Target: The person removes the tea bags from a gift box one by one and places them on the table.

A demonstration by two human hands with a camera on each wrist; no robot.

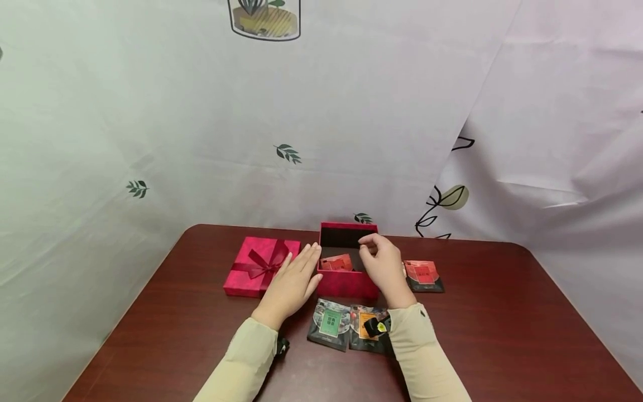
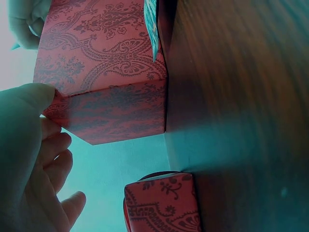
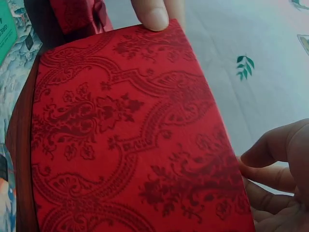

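Observation:
An uncovered red patterned box [image 1: 346,285] with a dark lining stands near the table's back edge. Inside it, toward the left, lies a red sachet [image 1: 335,263]. My left hand [image 1: 293,285] rests against the box's left side with fingers straight; in the left wrist view its thumb touches the front corner. Over the right rim, my right hand [image 1: 384,265] is bent with curled fingers, the tips above the dark interior. In the right wrist view the front wall [image 3: 130,125] hides those fingertips, so I cannot tell whether they hold something.
A red lid [image 1: 251,267] with a ribbon bow lies left of the box. In front are a green-labelled sachet [image 1: 329,324] and an orange-labelled sachet [image 1: 361,338], partly behind my right wrist. Another red sachet [image 1: 424,275] lies to the right. A printed curtain [image 1: 201,111] hangs behind.

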